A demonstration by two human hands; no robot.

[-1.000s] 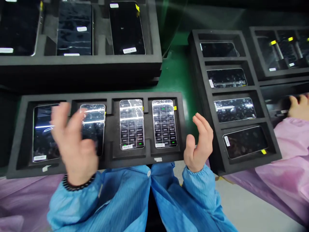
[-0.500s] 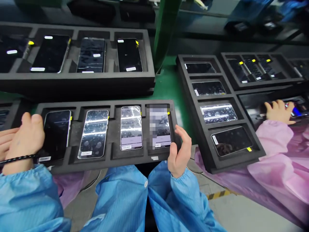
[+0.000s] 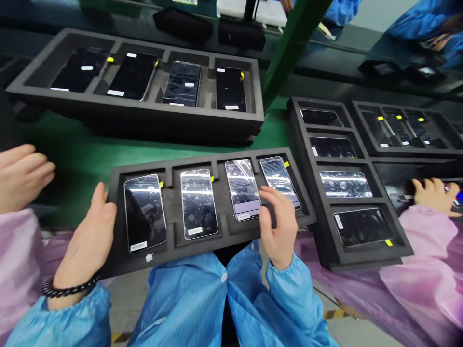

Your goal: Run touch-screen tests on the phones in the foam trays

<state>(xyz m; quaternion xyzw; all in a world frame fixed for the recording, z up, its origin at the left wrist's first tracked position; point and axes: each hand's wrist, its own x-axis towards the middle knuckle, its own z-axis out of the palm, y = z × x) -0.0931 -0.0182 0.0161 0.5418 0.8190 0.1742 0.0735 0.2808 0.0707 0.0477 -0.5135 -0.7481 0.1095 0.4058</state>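
A black foam tray (image 3: 173, 243) lies in front of me with four phones in its slots, their film-covered screens lit or reflecting light. My left hand (image 3: 88, 236) grips the tray's left end, thumb on top and the other fingers hidden beneath. My right hand (image 3: 278, 226) lies on the right part of the tray. Its bent fingers rest on the lower end of the rightmost phone (image 3: 278, 178) and close around nothing. The other phones (image 3: 198, 202) are untouched. I wear blue sleeves and a dark bead bracelet (image 3: 63, 290) on the left wrist.
A second foam tray (image 3: 144, 118) with dark phones stands behind on the green belt (image 3: 72, 154). Another tray (image 3: 361, 262) with phones sits to the right, a further one (image 3: 405, 149) beyond it. Co-workers in pink sleeves have a hand (image 3: 21, 173) at left and a hand (image 3: 432, 193) at right.
My left hand moved from above the phones to the tray's left end and took hold. My right hand went from beside the tray's right edge onto the rightmost phone. The tray now sits further right and slanted.
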